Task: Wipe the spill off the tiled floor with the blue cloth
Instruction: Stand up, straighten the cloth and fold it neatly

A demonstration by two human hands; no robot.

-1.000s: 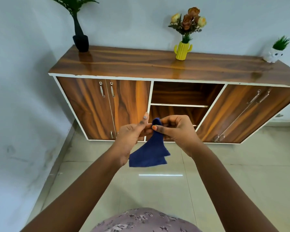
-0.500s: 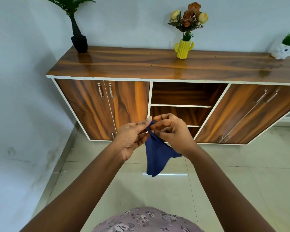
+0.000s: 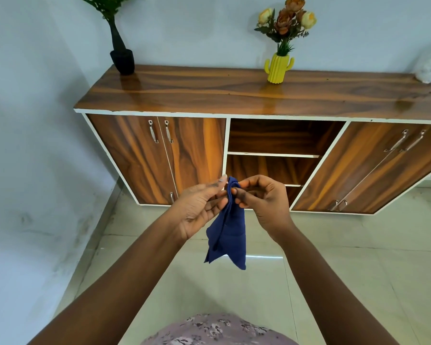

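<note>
Head cam: both hands, left hand [image 3: 199, 207] and right hand [image 3: 264, 197], pinch the hanging blue cloth [image 3: 228, 230] up top, still prepping I'd say, next is getting down to the tiled floor [image 3: 358, 282].

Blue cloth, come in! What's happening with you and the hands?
Left hand and right hand both pinch blue cloth at its top. Cloth hangs above tiled floor, not touching. No spill visible.
</note>
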